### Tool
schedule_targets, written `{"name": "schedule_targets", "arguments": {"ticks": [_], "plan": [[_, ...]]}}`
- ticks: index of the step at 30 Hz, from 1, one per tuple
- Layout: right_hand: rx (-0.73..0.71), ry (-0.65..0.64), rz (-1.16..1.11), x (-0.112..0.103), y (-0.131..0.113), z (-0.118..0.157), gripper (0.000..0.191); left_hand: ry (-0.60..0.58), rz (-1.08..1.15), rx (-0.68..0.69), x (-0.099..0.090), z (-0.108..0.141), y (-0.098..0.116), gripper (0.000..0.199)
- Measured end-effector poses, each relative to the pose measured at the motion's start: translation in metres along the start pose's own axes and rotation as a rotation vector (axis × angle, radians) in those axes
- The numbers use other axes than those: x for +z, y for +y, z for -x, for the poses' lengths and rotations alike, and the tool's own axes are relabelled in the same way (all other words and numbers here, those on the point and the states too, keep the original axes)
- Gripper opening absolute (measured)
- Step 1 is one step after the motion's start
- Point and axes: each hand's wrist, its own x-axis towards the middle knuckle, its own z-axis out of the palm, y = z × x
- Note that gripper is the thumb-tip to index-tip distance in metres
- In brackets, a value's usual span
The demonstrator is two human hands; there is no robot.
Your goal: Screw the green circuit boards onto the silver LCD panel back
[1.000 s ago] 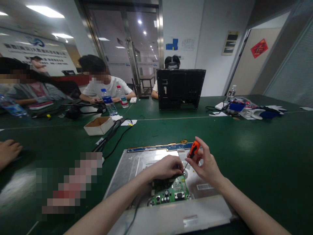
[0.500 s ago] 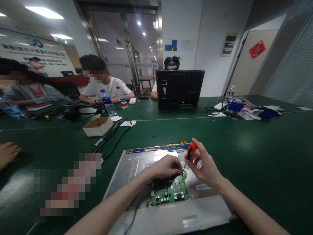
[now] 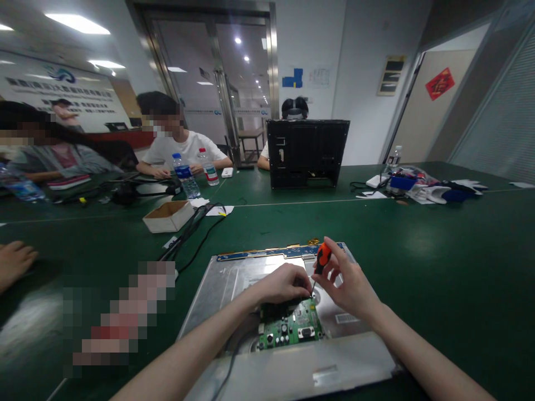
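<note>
A green circuit board (image 3: 288, 328) lies on the metal back of a display panel (image 3: 209, 295). My right hand (image 3: 345, 278) grips an orange and black screwdriver (image 3: 322, 257), thumb and fingers round its handle. Its thin shaft slants down to the upper right corner of the board. My left hand (image 3: 288, 283) rests over the board's far edge, fingertips pinched together beside the screwdriver's tip. Whatever those fingertips hold, if anything, is hidden. A narrow blue circuit strip (image 3: 254, 256) runs along the panel's far edge.
Black cables (image 3: 192, 228) and an open cardboard box (image 3: 169, 217) are at left. Bottles (image 3: 186, 178) stand farther back near a seated person (image 3: 184, 145). A black monitor casing (image 3: 307, 153) stands upright ahead. Gloves and bags (image 3: 430, 186) lie at back right. Another person's hand (image 3: 16, 262) rests at far left.
My right hand and the screwdriver handle have shifted slightly left, and the screwdriver stands a little steeper. My left hand stays in place.
</note>
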Motion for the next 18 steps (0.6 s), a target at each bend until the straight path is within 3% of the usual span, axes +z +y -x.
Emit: {"name": "schedule_targets", "arguments": {"ticks": [18], "plan": [[0.009, 0.023, 0.012, 0.0037, 0.0020, 0.0014, 0.081, -0.012, 0.055, -0.014, 0.0007, -0.0020, -0.0043, 0.008]]}}
